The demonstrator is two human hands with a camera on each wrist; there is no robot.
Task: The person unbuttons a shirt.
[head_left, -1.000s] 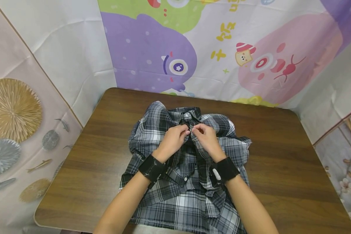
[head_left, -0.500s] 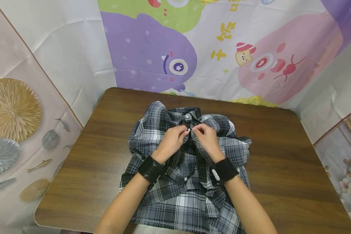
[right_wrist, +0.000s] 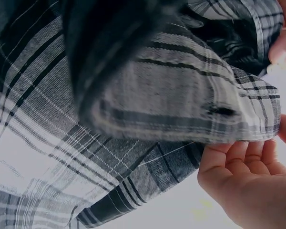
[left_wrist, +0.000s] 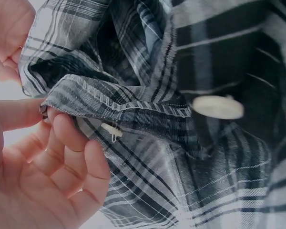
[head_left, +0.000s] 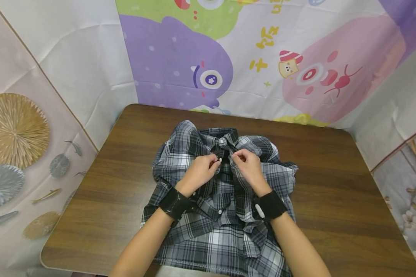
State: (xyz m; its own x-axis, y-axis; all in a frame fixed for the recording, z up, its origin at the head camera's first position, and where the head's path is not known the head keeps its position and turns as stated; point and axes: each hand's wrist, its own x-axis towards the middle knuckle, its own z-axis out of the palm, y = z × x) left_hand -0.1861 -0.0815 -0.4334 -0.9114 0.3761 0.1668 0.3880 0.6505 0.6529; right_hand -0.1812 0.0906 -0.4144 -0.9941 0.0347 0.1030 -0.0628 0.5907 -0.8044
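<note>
A black, grey and white plaid shirt (head_left: pixel 211 256) lies on the table, its front parted below the collar. My left hand (head_left: pixel 200 171) pinches one front edge between thumb and fingers, beside a small white button (head_left: pixel 220 159). In the left wrist view, this hand (left_wrist: pixel 47 167) holds the stitched strip, with a pale button (left_wrist: pixel 218 107) farther along it. My right hand (head_left: pixel 248 165) pinches the opposite front edge. The right wrist view shows that hand (right_wrist: pixel 252 176) gripping the strip near a dark buttonhole (right_wrist: pixel 224 111). A gap separates the two hands.
The brown wooden table (head_left: pixel 332 200) extends on both sides of the shirt. Behind its far edge hangs a cartoon-printed cloth (head_left: pixel 180 65). Patterned sheets hang at left and right. Black bands (head_left: pixel 176 203) circle both wrists.
My hands have moved apart, from almost touching to a visible gap. The left hand went left and slightly toward me, the right a little to the right; the white button shows more plainly.
</note>
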